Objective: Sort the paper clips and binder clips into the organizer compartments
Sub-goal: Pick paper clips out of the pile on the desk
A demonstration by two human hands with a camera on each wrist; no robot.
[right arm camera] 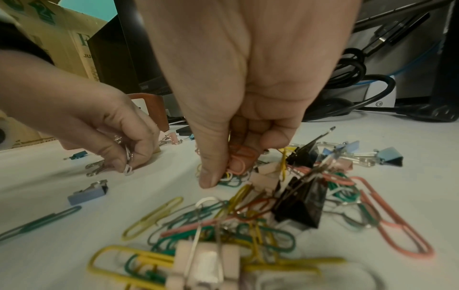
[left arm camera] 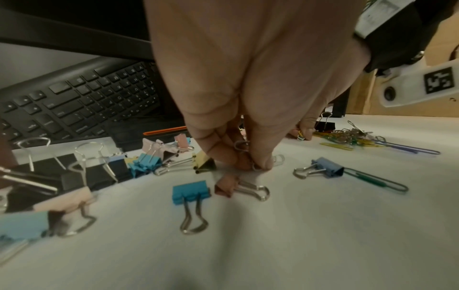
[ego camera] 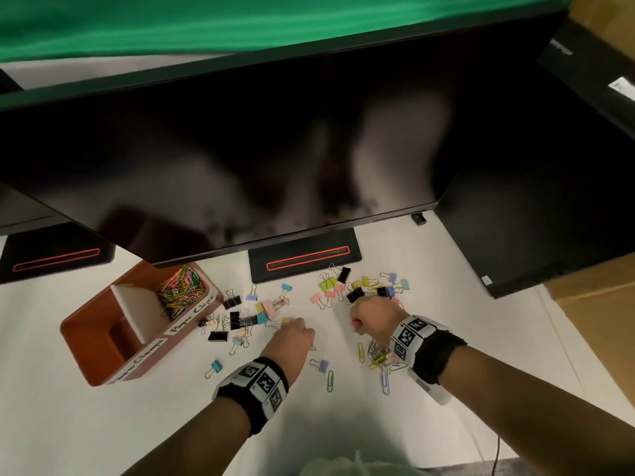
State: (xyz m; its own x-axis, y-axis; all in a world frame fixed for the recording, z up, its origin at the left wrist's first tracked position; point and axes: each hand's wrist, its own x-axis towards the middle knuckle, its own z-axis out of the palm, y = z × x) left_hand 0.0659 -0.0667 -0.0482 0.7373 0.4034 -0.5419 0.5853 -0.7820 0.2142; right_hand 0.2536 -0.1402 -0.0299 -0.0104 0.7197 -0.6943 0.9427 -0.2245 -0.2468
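Head: organizer (ego camera: 103,338) on desk (ego camera: 103,424), far compartment holding paper clips (ego camera: 180,290); binder clips (ego camera: 240,317) scattered just beside it.
Left wrist: left hand (left arm camera: 248,98), fingers (left arm camera: 218,153) curled, pinching silver clips against desk.
Right wrist: right hand (right arm camera: 248,88), fingers (right arm camera: 211,172) pinching pink clip (right arm camera: 239,159) above clip pile (right arm camera: 236,225).

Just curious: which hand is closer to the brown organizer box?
Left. The left hand sits among binder clips just right of the organizer; the right hand is farther right, over the paper clip pile.
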